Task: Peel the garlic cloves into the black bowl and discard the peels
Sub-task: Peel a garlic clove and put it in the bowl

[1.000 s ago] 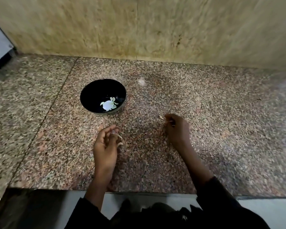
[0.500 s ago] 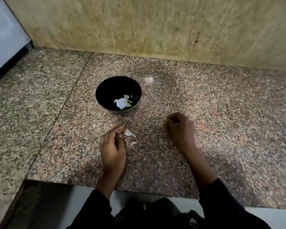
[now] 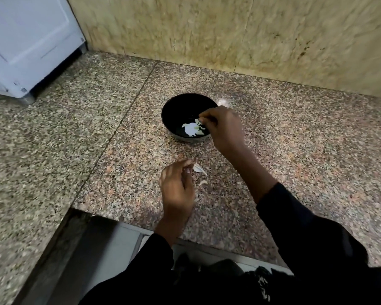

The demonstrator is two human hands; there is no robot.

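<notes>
Looking down at the granite counter (image 3: 295,150), I count one black bowl (image 3: 176,111), two hands and two loose pale peels. My right hand (image 3: 223,126) is over the right side of the bowl, the fingertips (image 3: 204,117) pinched narrow together just above the garlic cloves (image 3: 193,128) at the bottom; whether a clove is between the fingertips I cannot tell, because they are blurred. The cloves in the bowl are a white cluster, maybe four or five pieces, but they overlap and I cannot count them surely. My left hand (image 3: 177,188) rests on the counter, nearer to me than the bowl, fingers curled loosely and close together; if it holds something, this is hidden under the fingers. Just beside its fingertips, on the right, lies the bigger peel (image 3: 199,168), and a smaller peel (image 3: 203,183) lies a little nearer to me. Beyond the right hand, near the bowl rim, is one pale blurred spot (image 3: 222,101) which I cannot identify. Both black sleeves (image 3: 295,227) are cut off by the lower edge.
</notes>
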